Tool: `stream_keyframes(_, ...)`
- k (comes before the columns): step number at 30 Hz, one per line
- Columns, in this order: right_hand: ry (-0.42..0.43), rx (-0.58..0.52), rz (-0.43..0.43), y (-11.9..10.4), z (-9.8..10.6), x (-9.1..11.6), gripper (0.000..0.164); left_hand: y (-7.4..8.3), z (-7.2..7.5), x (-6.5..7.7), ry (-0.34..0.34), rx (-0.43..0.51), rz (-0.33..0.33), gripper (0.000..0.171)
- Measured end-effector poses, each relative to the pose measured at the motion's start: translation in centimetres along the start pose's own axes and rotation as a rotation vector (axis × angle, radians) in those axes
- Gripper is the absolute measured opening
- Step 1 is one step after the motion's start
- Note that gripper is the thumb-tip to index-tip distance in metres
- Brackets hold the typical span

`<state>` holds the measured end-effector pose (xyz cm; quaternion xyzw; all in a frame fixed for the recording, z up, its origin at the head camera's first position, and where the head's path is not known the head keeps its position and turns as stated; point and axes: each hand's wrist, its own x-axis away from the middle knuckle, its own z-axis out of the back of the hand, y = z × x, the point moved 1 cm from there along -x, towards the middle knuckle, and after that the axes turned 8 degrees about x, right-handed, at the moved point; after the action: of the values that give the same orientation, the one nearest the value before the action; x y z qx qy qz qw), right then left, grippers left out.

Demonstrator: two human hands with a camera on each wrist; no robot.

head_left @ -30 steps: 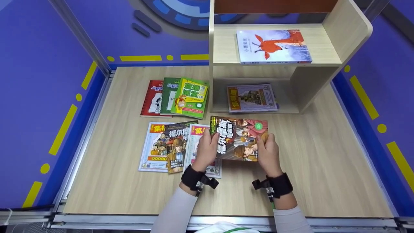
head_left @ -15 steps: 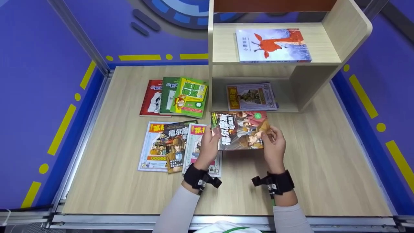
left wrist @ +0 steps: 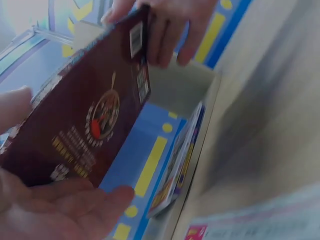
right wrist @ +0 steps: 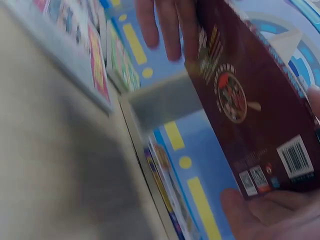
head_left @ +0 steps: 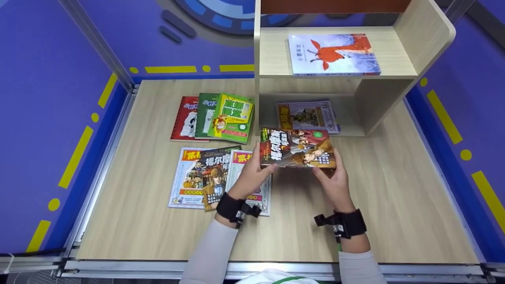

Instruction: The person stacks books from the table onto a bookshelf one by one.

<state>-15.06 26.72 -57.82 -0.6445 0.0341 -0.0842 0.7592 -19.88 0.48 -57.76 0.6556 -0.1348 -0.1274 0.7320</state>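
Observation:
A comic-style book (head_left: 298, 149) with a brown illustrated cover is held sideways between both hands, raised over the table just in front of the shelf. The left hand (head_left: 250, 179) grips its left end, thumb along the near edge and fingers underneath. At the other end the right hand (head_left: 335, 185) holds it the same way. Both wrist views show the maroon back cover (left wrist: 102, 110), with a barcode (right wrist: 295, 157) near one corner. Behind the held book, a stack of books (head_left: 309, 115) lies in the shelf's lower compartment, partly covered by it.
The wooden shelf (head_left: 388, 102) stands at the back; a giraffe-cover book (head_left: 333, 54) lies on its upper board. Left of it are red (head_left: 183, 120), dark green (head_left: 207, 103) and yellow-green books (head_left: 232, 118). Nearer, several overlapping books (head_left: 187, 179) lie beside the left forearm.
The held book has moved forward toward the shelf and now overlaps the front of the lower stack. The right hand loosened briefly, then took its end again; both thumbs shifted to the near edge.

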Motion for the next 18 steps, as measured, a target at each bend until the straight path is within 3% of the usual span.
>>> stream_keyframes(5, -0.059, 0.275, 0.011, 0.4, 1.6, -0.9, 0.098, 0.3, 0.5, -1.0, -0.063, -0.191, 0.037, 0.107)
stream_keyframes(10, -0.076, 0.482, 0.024, 0.7, 3.1, -2.1, 0.099, 0.2, 0.0, -2.3, -0.094, -0.357, 0.046, 0.108)
stream_keyframes(14, -0.109, 0.605, 0.03, 0.6, 4.1, -3.4, 0.099, -0.2, -0.7, -3.7, -0.095, -0.458, 0.038, 0.108)
stream_keyframes(18, -0.157, 0.657, 0.03, 0.4, 4.7, -5.3, 0.099, 0.0, -1.1, -5.3, -0.096, -0.545, 0.063, 0.107)
